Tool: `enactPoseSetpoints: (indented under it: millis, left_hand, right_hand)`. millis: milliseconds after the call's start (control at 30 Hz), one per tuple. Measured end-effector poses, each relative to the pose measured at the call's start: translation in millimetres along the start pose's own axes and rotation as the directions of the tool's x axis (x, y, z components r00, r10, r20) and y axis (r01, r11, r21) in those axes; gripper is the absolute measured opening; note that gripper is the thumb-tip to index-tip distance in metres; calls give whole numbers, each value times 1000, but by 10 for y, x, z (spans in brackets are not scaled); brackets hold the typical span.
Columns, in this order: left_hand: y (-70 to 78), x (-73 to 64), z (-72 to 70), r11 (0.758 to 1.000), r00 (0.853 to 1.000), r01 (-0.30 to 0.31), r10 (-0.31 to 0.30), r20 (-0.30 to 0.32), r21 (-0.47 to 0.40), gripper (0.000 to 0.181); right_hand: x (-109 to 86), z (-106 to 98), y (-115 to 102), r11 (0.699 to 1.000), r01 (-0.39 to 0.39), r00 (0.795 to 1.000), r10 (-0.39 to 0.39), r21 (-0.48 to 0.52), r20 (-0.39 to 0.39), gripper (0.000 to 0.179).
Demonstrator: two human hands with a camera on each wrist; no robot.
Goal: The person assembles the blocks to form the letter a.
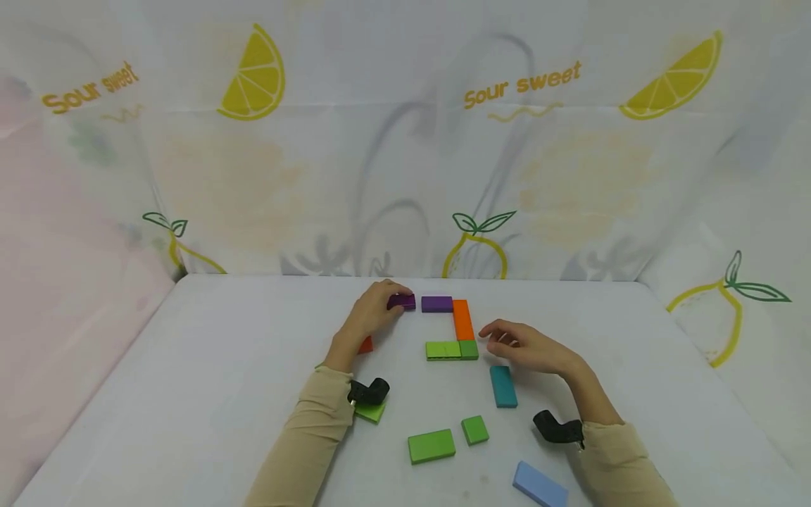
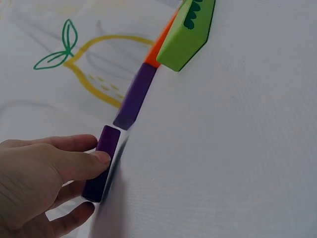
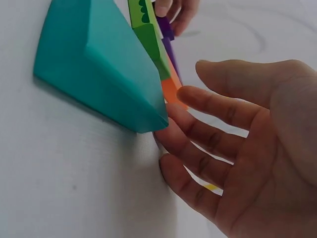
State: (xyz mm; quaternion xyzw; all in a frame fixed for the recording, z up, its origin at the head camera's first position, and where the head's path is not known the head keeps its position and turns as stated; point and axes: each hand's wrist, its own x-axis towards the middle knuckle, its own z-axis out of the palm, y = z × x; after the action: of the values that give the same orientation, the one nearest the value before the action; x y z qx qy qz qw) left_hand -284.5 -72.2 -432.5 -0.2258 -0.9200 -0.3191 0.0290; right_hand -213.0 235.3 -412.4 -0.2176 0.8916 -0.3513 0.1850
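My left hand [image 1: 374, 310] pinches a dark purple block [image 2: 103, 161] between thumb and fingers, low over the white table. Just to its right lies a second purple block [image 1: 437, 304], a small gap apart. An orange block [image 1: 463, 320] runs from that one toward me. At its near end sit a light green block [image 1: 442, 351] and a small green block [image 1: 469, 350], side by side. My right hand [image 1: 529, 346] is beside the orange block with loosely bent fingers and nothing in them. A teal block [image 1: 503, 386] lies just below that hand.
Nearer to me lie a green block [image 1: 432, 446], a small green cube [image 1: 475, 429] and a light blue block [image 1: 541, 484]. Partly behind my left arm are a red block [image 1: 365, 344] and a lime block [image 1: 371, 411]. A lemon-print cloth [image 1: 405, 155] hangs behind the table.
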Motion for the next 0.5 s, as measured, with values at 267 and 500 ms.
enactPoseSetpoints:
  millis: [267, 500]
  left_hand:
    - [-5, -9, 34, 1000, 1000, 1, -1, 1, 14, 31]
    - [23, 5, 56, 1000, 1000, -25, 25, 3, 5, 31]
  right_hand:
    - [-67, 31, 18, 997, 70, 997, -70, -29, -12, 28]
    - [-165, 45, -18, 990, 132, 990, -134, -48, -34, 27]
